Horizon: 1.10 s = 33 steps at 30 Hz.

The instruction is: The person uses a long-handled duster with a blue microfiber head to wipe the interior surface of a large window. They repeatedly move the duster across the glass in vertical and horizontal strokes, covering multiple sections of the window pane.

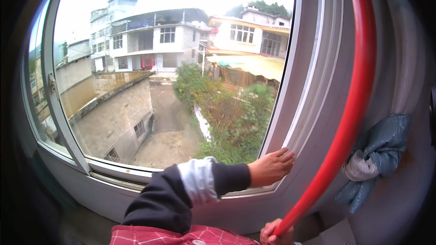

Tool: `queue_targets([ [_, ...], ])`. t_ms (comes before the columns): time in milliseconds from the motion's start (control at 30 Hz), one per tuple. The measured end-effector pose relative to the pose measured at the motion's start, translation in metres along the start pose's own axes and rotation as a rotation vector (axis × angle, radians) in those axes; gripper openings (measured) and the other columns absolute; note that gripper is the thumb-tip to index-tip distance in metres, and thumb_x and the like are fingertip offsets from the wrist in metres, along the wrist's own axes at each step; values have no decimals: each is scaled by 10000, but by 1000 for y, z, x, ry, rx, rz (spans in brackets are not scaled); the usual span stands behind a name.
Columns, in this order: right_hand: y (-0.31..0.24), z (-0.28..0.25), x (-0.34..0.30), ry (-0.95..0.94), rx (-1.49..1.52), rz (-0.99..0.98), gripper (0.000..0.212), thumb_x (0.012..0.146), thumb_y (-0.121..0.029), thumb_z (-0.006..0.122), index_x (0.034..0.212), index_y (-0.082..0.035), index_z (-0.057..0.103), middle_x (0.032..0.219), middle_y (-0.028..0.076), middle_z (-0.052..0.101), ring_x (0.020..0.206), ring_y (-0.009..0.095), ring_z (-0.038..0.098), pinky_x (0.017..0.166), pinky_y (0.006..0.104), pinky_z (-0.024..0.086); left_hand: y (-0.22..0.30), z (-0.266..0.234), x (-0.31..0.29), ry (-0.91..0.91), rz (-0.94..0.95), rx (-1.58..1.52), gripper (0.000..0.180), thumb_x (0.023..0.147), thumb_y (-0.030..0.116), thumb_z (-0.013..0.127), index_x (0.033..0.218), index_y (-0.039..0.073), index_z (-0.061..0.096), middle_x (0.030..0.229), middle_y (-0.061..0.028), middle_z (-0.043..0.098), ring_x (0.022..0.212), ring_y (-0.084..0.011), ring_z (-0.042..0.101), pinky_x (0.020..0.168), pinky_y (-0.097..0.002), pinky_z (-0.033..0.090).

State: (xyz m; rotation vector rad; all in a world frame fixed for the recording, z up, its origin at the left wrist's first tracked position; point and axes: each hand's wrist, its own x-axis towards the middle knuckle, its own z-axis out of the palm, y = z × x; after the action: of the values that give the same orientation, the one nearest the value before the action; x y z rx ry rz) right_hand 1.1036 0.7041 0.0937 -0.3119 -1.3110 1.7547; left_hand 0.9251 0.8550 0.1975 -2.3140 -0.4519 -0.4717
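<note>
My left hand (272,168) reaches across to the lower right corner of the window frame (290,127), its fingers stretched out against the white frame. I see nothing held in it. That arm has a dark sleeve with a light blue band pushed up on it. At the lower edge, my right hand (276,233) is closed around the lower part of a red pole (359,77). The pole rises along the right side, bent by the lens, with a thicker sleeve near its top. Both its ends are out of sight.
A sliding window sash (59,90) with a small latch stands at the left. On the right hangs a pale curtain (402,63), with a blue patterned cloth (386,145) bunched below it. Beyond the window are houses (159,41), bushes (236,118) and a yard.
</note>
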Motion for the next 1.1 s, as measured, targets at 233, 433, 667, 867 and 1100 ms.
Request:
queue_targets([
  [233,1,-32,-20,-136,-224,-80,356,849,-350,706,839,-60,499,552,-2,471,445,112,451,408,251,363,-6,42,11,-111,-56,15,276,757,226,557,900,16,665,963,-111,608,1082,-303,510,1036,-412,345],
  [433,10,-38,-18,-87,-110,-46,290,896,-277,664,946,-47,495,650,25,513,501,93,473,459,229,398,-20,86,5,49,-46,476,154,759,168,546,754,43,638,802,-104,614,877,-258,571,998,-384,385],
  [667,25,-30,-10,-76,-116,-33,263,894,-252,668,963,-44,524,667,15,526,508,82,498,455,221,408,-12,83,-2,-194,-103,398,161,743,181,545,781,49,629,874,-73,652,965,-256,601,1140,-405,265],
  [867,22,-24,-23,-14,-206,-128,238,901,-227,658,954,-37,525,670,18,527,518,89,504,467,223,414,-13,87,-7,-186,-138,706,179,865,202,516,746,93,593,720,-32,587,812,-197,581,919,-352,427],
  [1100,22,-15,-22,45,-240,-121,230,914,-219,639,969,-30,518,666,29,522,508,89,491,459,219,405,-18,50,-60,-369,20,806,350,1001,268,410,688,134,492,632,-11,439,662,-179,492,647,-322,433],
])
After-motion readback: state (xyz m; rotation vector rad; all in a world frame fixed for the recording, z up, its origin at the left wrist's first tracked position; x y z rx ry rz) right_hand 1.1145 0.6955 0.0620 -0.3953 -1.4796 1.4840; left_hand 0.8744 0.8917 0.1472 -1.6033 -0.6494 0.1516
